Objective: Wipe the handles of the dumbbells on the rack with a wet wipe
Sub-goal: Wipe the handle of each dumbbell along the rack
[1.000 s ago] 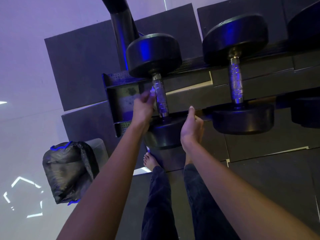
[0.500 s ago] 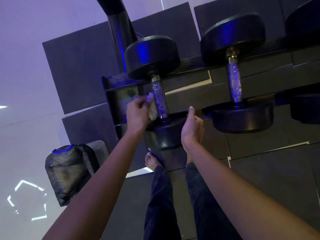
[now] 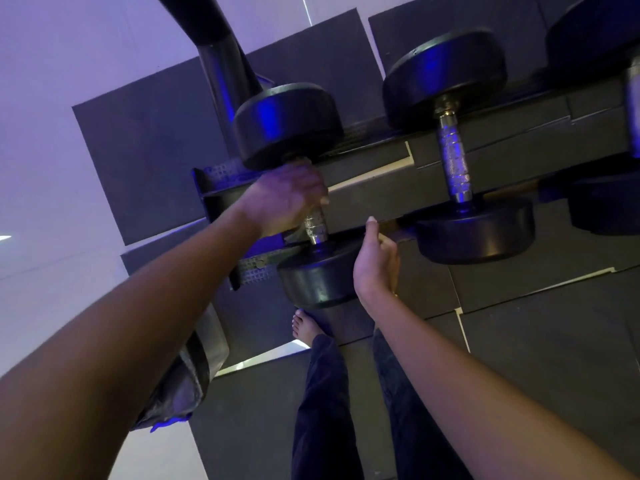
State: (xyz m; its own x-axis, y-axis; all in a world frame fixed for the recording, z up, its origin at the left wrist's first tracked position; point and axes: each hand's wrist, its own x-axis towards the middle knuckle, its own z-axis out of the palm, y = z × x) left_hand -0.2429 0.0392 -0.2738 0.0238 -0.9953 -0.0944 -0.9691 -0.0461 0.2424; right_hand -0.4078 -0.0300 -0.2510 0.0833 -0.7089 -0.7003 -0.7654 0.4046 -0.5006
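While left hand (image 3: 287, 199) wraps far end of dumbbell handle (image 3: 316, 226), right hand (image 3: 375, 261) touches rack (image 3: 212, 202), grip unclear.

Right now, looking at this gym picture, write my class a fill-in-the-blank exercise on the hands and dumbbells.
The left hand grips the ___ of the end dumbbell.
The foot below the rack is ___.
The neighbouring dumbbell has ___ heads.
Missing words: handle; bare; black.

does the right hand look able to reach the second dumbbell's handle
Likely yes: the right hand sits at the rack front, and that handle lies bare nearby with nothing between them.
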